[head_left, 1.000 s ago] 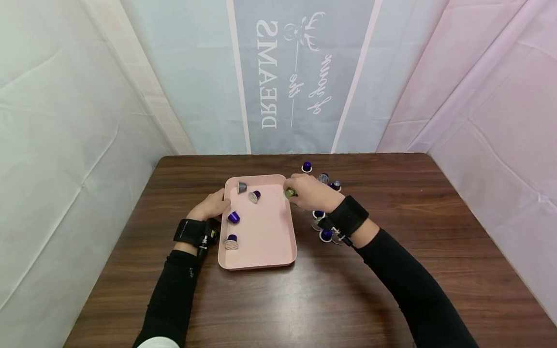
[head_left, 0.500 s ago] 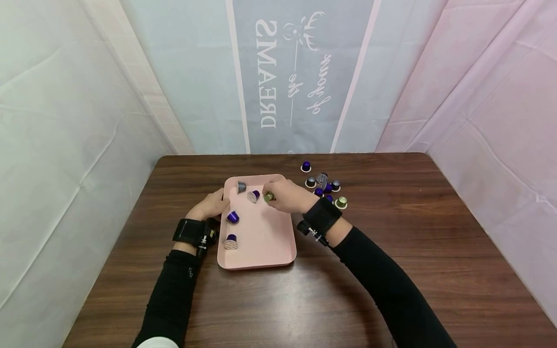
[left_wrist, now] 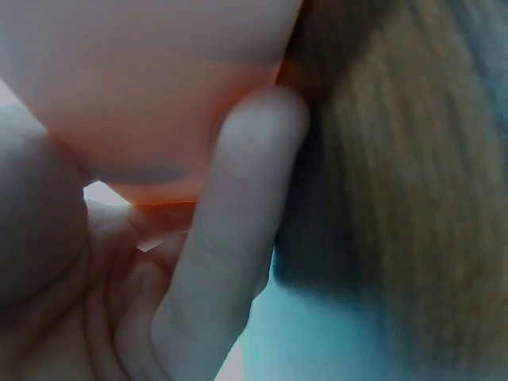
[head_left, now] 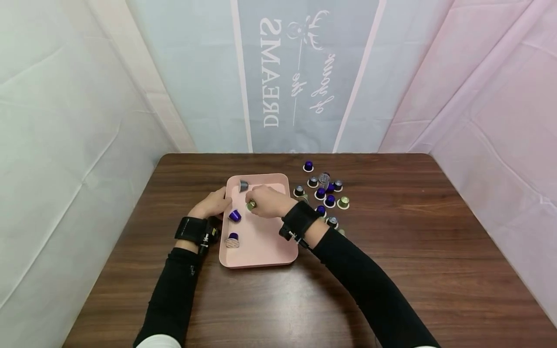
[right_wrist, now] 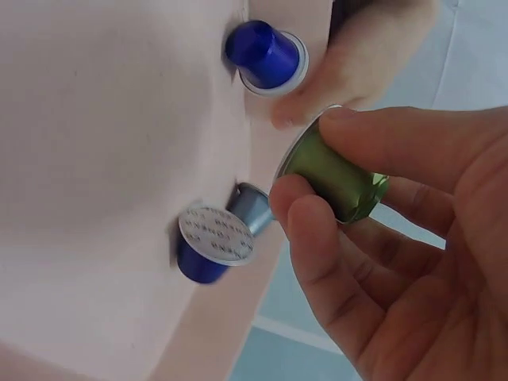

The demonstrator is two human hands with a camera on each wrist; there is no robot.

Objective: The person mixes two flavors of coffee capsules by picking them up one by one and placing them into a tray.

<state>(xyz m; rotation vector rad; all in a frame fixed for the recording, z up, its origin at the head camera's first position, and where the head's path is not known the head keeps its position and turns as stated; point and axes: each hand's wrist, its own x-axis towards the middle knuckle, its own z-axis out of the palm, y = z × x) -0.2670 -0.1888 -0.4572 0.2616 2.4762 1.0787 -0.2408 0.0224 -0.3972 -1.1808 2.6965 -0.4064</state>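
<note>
Over the pink tray (head_left: 270,249), my right hand (head_left: 271,201) pinches a green coffee capsule (right_wrist: 337,178) between thumb and fingertips, its foil rim tilted toward the tray. My left hand (head_left: 211,204) grips the tray's left side, with a finger (left_wrist: 246,190) along the wall in the left wrist view. Inside the tray lie a silver capsule (head_left: 243,185) at the back, a purple capsule (head_left: 235,215) by the left wall and another purple one (head_left: 232,240) near the front. A purple capsule with a printed lid (right_wrist: 216,236) shows in the right wrist view; my right hand hides it from the head view.
Right of the tray, several purple capsules (head_left: 329,201), dark-silver capsules (head_left: 313,181) and a green capsule (head_left: 343,202) stand in a loose group on the brown wooden table (head_left: 413,217). One purple capsule (head_left: 308,166) sits near the back edge. Fabric curtains (head_left: 209,72) surround the table.
My right hand has carried the green capsule leftward from the tray's right rim to over its middle, uncovering more of the capsule group. The left hand keeps its place on the tray.
</note>
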